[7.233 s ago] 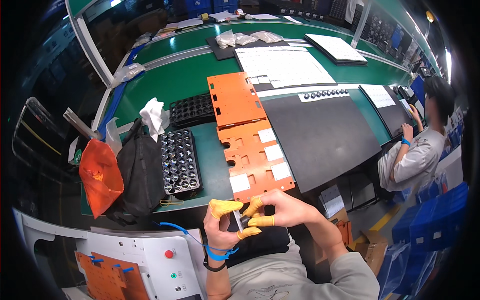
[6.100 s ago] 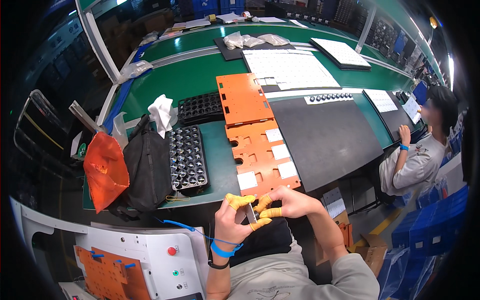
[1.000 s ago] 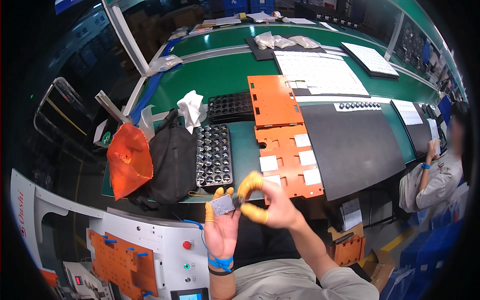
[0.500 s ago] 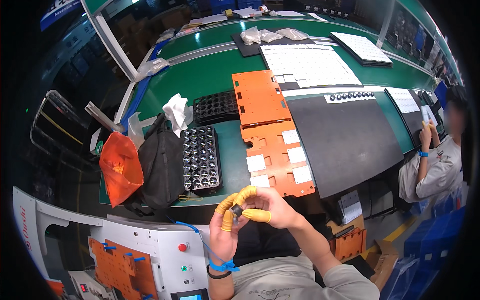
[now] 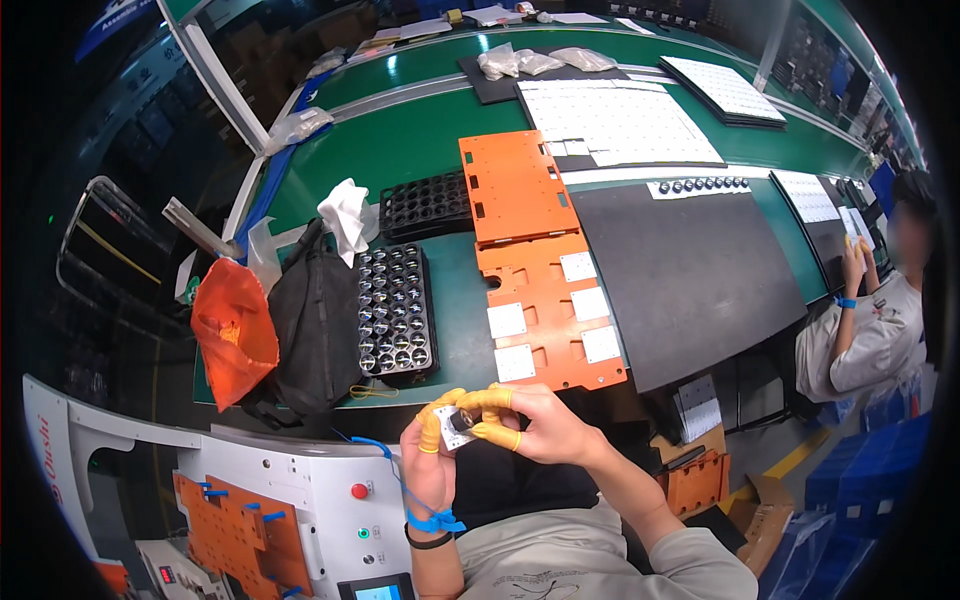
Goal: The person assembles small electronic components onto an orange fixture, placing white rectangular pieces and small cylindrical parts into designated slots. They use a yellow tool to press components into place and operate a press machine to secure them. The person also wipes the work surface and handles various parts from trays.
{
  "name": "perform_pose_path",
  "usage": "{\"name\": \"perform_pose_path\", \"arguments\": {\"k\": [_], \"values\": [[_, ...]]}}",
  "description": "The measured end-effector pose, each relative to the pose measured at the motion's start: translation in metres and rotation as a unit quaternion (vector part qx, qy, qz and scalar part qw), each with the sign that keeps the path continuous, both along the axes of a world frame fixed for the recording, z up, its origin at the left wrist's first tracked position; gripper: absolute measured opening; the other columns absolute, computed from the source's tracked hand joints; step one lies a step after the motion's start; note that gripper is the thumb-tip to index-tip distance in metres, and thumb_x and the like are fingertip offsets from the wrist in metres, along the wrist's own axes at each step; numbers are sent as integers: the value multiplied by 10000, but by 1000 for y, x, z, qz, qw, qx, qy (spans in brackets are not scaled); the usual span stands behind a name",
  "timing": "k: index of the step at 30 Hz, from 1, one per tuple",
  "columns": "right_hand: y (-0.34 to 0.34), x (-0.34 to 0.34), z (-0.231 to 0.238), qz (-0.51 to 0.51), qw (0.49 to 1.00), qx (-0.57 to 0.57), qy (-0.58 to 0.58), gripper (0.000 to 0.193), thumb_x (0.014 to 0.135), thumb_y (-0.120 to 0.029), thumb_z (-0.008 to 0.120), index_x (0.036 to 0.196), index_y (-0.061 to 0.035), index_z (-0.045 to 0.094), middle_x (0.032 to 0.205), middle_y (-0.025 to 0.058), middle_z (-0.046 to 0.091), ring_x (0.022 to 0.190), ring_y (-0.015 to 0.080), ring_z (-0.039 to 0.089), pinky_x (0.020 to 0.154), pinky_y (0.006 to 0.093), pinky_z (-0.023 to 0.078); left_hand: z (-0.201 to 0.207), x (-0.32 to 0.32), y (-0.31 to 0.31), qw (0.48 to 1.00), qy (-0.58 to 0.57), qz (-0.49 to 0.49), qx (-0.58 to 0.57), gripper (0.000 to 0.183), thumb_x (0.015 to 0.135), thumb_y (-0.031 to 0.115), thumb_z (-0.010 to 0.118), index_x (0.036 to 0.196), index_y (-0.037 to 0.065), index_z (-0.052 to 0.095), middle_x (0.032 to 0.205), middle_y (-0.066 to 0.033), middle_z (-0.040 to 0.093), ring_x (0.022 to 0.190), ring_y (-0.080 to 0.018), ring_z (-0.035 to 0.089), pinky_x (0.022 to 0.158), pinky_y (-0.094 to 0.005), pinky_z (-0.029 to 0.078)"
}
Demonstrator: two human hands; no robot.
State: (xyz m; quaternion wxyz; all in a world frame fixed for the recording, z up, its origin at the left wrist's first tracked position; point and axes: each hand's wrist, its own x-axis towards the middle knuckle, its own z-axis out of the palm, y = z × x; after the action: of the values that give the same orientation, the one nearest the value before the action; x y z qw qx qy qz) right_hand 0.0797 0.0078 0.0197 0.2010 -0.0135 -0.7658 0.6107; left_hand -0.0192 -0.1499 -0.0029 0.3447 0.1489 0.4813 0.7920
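Both hands meet in front of me, near the table's front edge, with yellow finger cots on several fingers. My left hand [image 5: 428, 450] is closed on the edge of a small white square plate [image 5: 449, 436]. A short black cylinder [image 5: 462, 420] stands out from the plate's face. My right hand [image 5: 525, 420] pinches this cylinder between thumb and fingers. Beyond the hands lies an orange fixture board [image 5: 550, 325] with several white square plates set on it. Left of that stands a black tray [image 5: 432, 330] filled with round, shiny-topped black parts.
A black mat [image 5: 690, 290] covers the table's right part, with a row of black cylinders [image 5: 705, 188] behind it. An orange bag [image 5: 235, 330] and black bag [image 5: 310, 330] lie left. A machine [image 5: 300, 480] stands lower left. A co-worker [image 5: 870, 320] sits right.
The hands have shifted slightly left and turned the piece, so its white plate now faces into view. Earlier mostly the black cylinder showed between the fingers.
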Motion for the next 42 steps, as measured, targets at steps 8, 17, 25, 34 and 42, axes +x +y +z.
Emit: {"name": "perform_pose_path", "arguments": {"k": [8, 17, 25, 34, 42], "values": [[1, -1, -11, -9, 998, -53, -43, 302, 882, -70, 724, 1174, -10, 675, 776, 39, 630, 614, 107, 498, 578, 267, 425, 4, 3, 7, 1000, 0, 14, 7, 393, 1014, 245, 592, 1270, -52, 589, 1209, -135, 660, 1068, -187, 658, 928, -311, 533], [-6, 1, 1, -69, 993, 66, -69, 318, 875, -96, 709, 1173, 7, 663, 681, 76, 571, 555, 172, 513, 544, 311, 439, -9, -1, 9, 1000, -5, 4, -15, 366, 976, 245, 655, 1234, -10, 611, 1206, -117, 662, 1058, -150, 653, 883, -264, 550], [-21, -4, 5, -175, 942, 282, 39, 391, 771, -132, 795, 1122, -10, 673, 934, 69, 632, 809, 267, 569, 718, 357, 481, -3, 1, 18, 996, -85, 9, 25, 408, 1023, 295, 566, 1302, -3, 542, 1260, -135, 623, 1110, -196, 639, 923, -338, 557], [0, -1, 1, -244, 890, 366, 121, 425, 633, -88, 804, 1047, -47, 718, 994, 59, 661, 887, 257, 591, 742, 378, 499, -4, 7, 25, 995, -26, -100, 10, 510, 1047, 407, 468, 1309, -23, 548, 1235, -134, 640, 1107, -214, 646, 965, -370, 534], [22, 19, 0, -200, 879, 427, 72, 473, 691, -93, 785, 1153, -61, 692, 1232, 87, 639, 1170, 302, 577, 899, 404, 523, 0, 3, 40, 951, 292, -48, -87, 441, 784, 82, 823, 1189, -5, 670, 1156, -107, 681, 1088, -200, 645, 953, -323, 514]]}}
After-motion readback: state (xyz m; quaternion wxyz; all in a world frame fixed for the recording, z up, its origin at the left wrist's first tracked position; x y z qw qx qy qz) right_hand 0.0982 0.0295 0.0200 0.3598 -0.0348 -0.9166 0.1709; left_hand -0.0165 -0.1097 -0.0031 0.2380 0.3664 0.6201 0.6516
